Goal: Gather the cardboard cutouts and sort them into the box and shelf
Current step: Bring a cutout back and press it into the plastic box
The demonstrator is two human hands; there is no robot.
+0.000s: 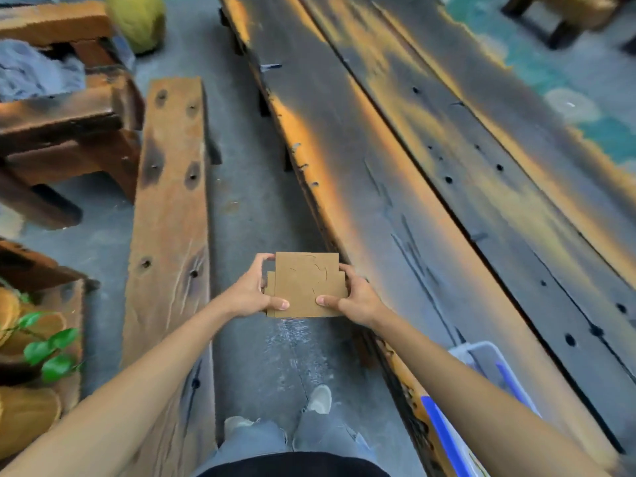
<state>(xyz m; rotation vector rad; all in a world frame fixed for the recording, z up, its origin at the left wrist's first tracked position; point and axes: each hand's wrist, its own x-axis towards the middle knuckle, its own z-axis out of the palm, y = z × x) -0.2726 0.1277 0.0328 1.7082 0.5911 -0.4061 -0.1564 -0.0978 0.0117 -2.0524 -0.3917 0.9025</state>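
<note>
A brown cardboard cutout stack (307,284) with notched side edges is held flat in front of me, over the grey floor between a bench and a long table. My left hand (253,290) grips its left edge, thumb on top near the lower corner. My right hand (358,297) grips the right edge the same way. A clear plastic box with blue trim (488,370) stands on the table at the lower right, partly hidden by my right forearm. No shelf is in view.
A long dark wooden table (430,173) runs along the right. A wooden bench (172,208) lies on the left, with wooden stools (69,132) and a green plant (48,352) beyond it. My feet stand on the concrete floor (261,356).
</note>
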